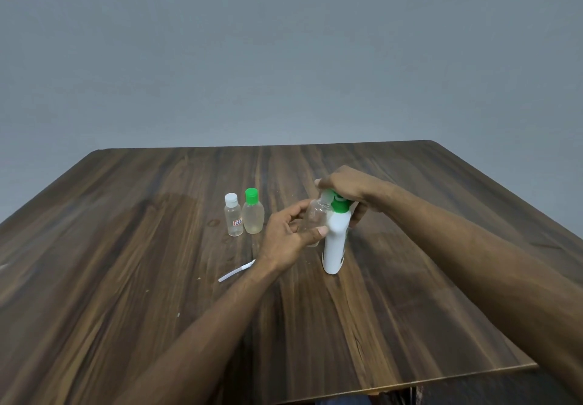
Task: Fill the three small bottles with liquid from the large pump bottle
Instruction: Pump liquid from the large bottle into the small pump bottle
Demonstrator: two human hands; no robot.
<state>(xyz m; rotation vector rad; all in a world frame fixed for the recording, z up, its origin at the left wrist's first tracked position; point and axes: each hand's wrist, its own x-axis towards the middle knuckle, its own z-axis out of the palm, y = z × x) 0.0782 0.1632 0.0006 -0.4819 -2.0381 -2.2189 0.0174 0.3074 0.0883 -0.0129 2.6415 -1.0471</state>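
A tall white pump bottle (334, 240) with a green pump head stands upright on the wooden table (126, 247). My right hand (347, 187) lies over the pump head, thumb down beside the bottle's neck. My left hand (290, 237) grips a small clear uncapped bottle (315, 215), tilted with its mouth right at the pump's nozzle. Two more small bottles stand capped to the left: a clear one with a white cap (233, 215) and a rounder one with a green cap (252, 212) holding pale liquid.
A thin white plastic strip (236, 271) lies on the table just left of my left wrist. Small wet spots mark the wood near the capped bottles. The table's front edge runs close below my forearms, and a plain grey wall stands behind.
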